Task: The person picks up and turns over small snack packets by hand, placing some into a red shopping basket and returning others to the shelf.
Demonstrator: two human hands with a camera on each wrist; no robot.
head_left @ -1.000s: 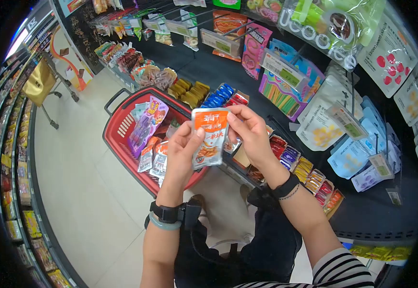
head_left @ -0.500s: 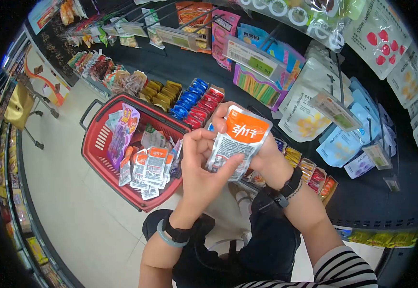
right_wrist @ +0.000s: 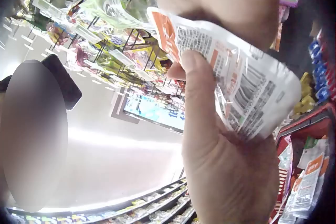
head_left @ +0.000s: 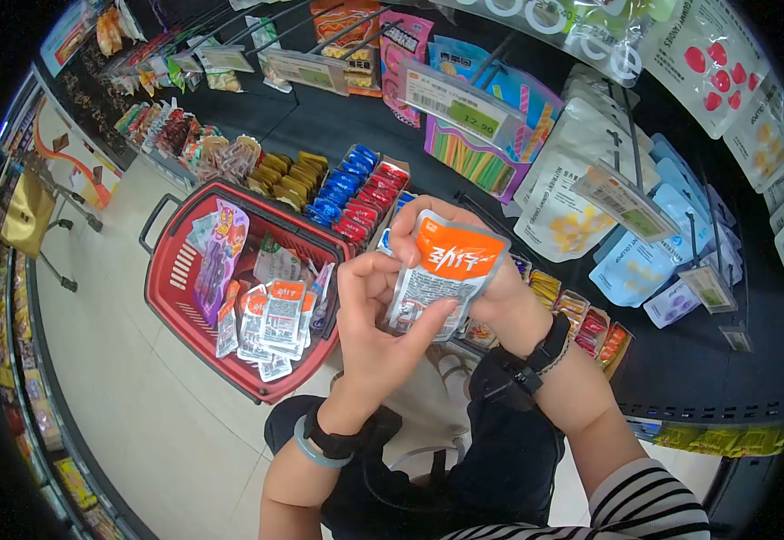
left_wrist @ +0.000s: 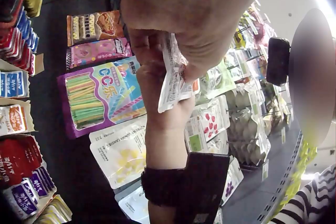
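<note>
An orange-and-silver snack packet [head_left: 450, 261] is held up in front of the body, its printed text side facing the head camera. The left hand [head_left: 383, 315] pinches its lower left part, thumb across the front. Behind and to the right, the right hand [head_left: 491, 279] grips the same packet, fingertips over its upper left edge. In the right wrist view a thumb presses on the face of the packet [right_wrist: 241, 77]. The left wrist view shows the packet [left_wrist: 172, 77] nearly edge-on between both hands.
A red basket [head_left: 171, 310] with a purple packet [head_left: 221, 261] and several orange-and-silver packets [head_left: 284, 310] stands on the floor at left. Boxes of small snacks [head_left: 347, 189] line the shelf; candy bags [head_left: 567, 180] hang at right. A gold bag [head_left: 27, 207] is at far left.
The packet was turned from its picture side to its text side, and the right hand moved behind it. Over the last half second the hands have barely moved; the head view shifted slightly.
</note>
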